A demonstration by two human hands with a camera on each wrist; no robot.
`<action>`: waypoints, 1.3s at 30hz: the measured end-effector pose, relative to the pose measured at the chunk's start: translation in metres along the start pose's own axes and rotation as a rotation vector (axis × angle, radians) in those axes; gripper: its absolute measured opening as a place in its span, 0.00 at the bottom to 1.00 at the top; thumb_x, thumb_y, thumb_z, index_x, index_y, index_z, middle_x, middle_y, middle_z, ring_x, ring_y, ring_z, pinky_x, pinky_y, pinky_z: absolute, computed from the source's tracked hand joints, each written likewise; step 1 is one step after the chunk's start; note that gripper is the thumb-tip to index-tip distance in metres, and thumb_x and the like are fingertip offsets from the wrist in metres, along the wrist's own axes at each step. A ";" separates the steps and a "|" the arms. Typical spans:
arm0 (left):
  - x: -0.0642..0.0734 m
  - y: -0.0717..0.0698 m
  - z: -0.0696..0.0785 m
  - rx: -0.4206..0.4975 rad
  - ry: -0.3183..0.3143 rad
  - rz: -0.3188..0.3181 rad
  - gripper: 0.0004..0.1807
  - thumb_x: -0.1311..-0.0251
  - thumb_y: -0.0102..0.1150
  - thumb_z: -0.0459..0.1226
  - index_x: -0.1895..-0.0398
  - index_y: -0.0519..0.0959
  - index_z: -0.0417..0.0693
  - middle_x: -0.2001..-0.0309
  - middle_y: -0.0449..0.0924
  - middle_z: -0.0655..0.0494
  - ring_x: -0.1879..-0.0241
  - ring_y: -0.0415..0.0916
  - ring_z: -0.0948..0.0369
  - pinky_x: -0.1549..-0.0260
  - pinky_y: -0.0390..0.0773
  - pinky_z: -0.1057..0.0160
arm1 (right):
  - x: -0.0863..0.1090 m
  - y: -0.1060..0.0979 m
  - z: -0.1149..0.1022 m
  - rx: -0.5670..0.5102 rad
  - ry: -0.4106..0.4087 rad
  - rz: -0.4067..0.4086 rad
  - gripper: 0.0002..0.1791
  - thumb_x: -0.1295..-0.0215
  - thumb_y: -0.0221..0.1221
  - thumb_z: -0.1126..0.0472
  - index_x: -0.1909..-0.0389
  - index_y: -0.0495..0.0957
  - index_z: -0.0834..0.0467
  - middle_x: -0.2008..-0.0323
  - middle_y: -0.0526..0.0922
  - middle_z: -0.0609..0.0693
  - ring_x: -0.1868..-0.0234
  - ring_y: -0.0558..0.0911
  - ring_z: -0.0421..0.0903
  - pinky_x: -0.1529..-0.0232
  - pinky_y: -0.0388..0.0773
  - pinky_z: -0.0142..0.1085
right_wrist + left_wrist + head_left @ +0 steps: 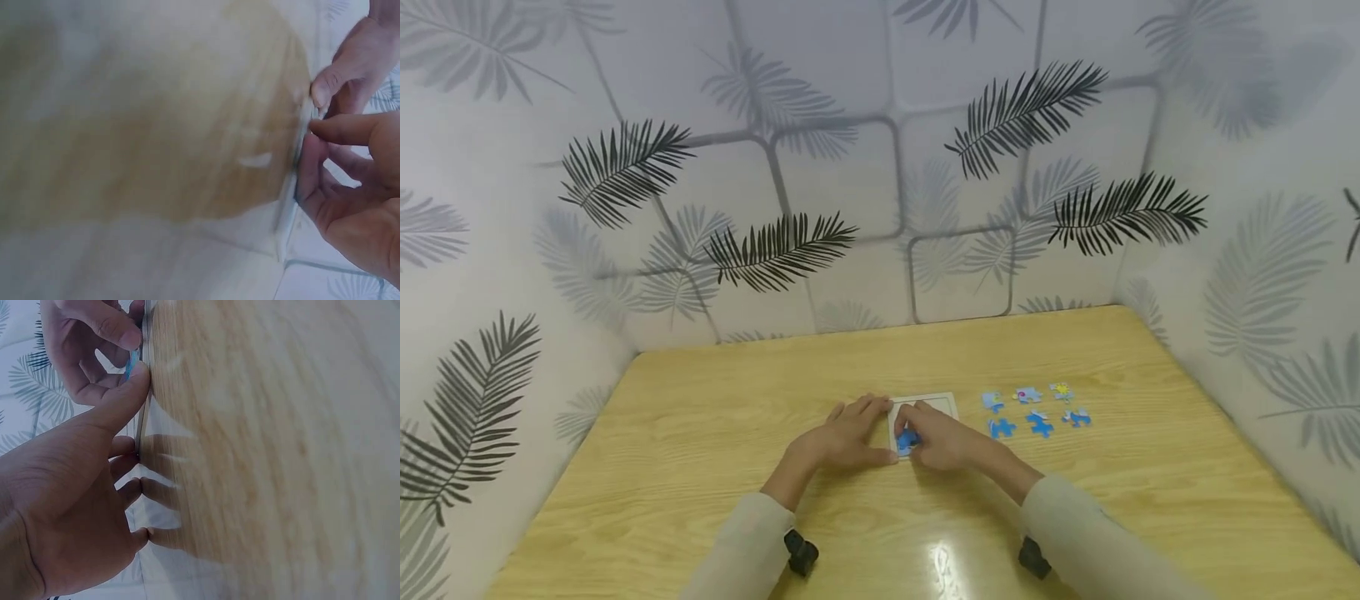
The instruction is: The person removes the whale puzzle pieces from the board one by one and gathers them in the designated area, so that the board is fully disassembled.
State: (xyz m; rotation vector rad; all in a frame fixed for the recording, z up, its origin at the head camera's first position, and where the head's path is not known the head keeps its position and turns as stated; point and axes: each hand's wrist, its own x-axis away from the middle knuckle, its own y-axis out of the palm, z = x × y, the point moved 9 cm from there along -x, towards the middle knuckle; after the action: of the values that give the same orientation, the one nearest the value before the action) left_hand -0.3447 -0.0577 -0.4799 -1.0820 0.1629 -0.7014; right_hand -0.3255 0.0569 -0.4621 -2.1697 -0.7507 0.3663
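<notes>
A white-rimmed puzzle tray (pixel 953 402) lies on the table between the two hands. At its lower left corner sits a blue jigsaw piece (pixel 906 442), which my right hand (pixel 942 437) pinches with bent fingers from the right side. My left hand (pixel 846 437) rests along the tray's left side with its fingers spread, the thumb at the lower left corner. In the left wrist view, the left thumb (pixel 134 384) presses at the tray edge, close to a sliver of blue. The right wrist view shows the right hand (pixel 356 194) low over the tray; its fingers hide most of the piece.
Several loose jigsaw pieces lie in two rows right of the tray, among them a blue one (pixel 1002 428) and one with a yellow flower (pixel 1062 390). The wooden table (pixel 737 400) meets leaf-patterned walls (pixel 850 275) at the back and sides.
</notes>
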 end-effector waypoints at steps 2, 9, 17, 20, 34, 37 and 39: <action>-0.002 0.000 0.001 0.000 0.002 -0.001 0.47 0.31 0.63 0.58 0.17 0.54 0.49 0.18 0.50 0.44 0.18 0.45 0.46 0.22 0.37 0.38 | 0.003 -0.004 0.001 -0.008 -0.007 0.021 0.18 0.41 0.59 0.78 0.51 0.75 0.60 0.55 0.75 0.56 0.58 0.74 0.48 0.55 0.78 0.44; -0.004 0.001 0.000 -0.033 -0.027 -0.009 0.49 0.31 0.63 0.58 0.17 0.53 0.48 0.17 0.49 0.45 0.17 0.43 0.47 0.21 0.38 0.39 | 0.023 -0.033 0.000 -0.097 -0.068 0.105 0.12 0.30 0.62 0.71 0.49 0.79 0.60 0.51 0.81 0.55 0.74 0.76 0.39 0.70 0.78 0.32; -0.002 0.000 -0.002 -0.049 -0.011 0.007 0.48 0.31 0.63 0.58 0.17 0.53 0.48 0.17 0.50 0.46 0.17 0.44 0.48 0.21 0.39 0.39 | 0.069 -0.081 0.022 0.102 -0.093 0.244 0.11 0.36 0.70 0.70 0.55 0.85 0.55 0.54 0.86 0.50 0.80 0.70 0.35 0.76 0.74 0.31; -0.001 0.000 -0.002 -0.043 -0.002 0.008 0.48 0.31 0.63 0.58 0.17 0.53 0.49 0.17 0.50 0.47 0.17 0.43 0.48 0.21 0.39 0.39 | 0.087 -0.090 0.032 0.141 -0.079 0.246 0.10 0.37 0.71 0.69 0.58 0.86 0.54 0.56 0.86 0.48 0.80 0.70 0.35 0.77 0.73 0.30; -0.001 0.000 0.000 -0.022 -0.017 0.000 0.48 0.31 0.63 0.57 0.16 0.52 0.50 0.17 0.48 0.46 0.17 0.43 0.48 0.21 0.38 0.40 | 0.128 -0.076 0.059 0.195 -0.098 0.166 0.13 0.40 0.72 0.70 0.61 0.85 0.48 0.57 0.84 0.41 0.76 0.69 0.30 0.74 0.73 0.28; -0.001 0.000 0.000 -0.030 -0.018 0.000 0.48 0.31 0.63 0.57 0.16 0.52 0.50 0.17 0.48 0.46 0.17 0.43 0.48 0.21 0.38 0.40 | 0.128 -0.070 0.063 0.212 -0.089 0.165 0.12 0.39 0.73 0.68 0.62 0.85 0.47 0.58 0.83 0.39 0.75 0.69 0.30 0.73 0.74 0.28; -0.001 -0.001 -0.002 -0.038 -0.023 0.001 0.48 0.31 0.62 0.58 0.16 0.52 0.50 0.17 0.48 0.46 0.17 0.43 0.48 0.21 0.38 0.40 | 0.127 -0.069 0.062 0.219 -0.098 0.173 0.12 0.40 0.73 0.68 0.62 0.85 0.48 0.59 0.83 0.39 0.75 0.69 0.29 0.73 0.74 0.28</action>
State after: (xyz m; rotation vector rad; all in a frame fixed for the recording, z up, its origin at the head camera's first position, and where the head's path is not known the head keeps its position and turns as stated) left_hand -0.3461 -0.0587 -0.4803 -1.1262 0.1579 -0.6865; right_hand -0.2831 0.2077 -0.4507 -2.0245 -0.5487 0.6194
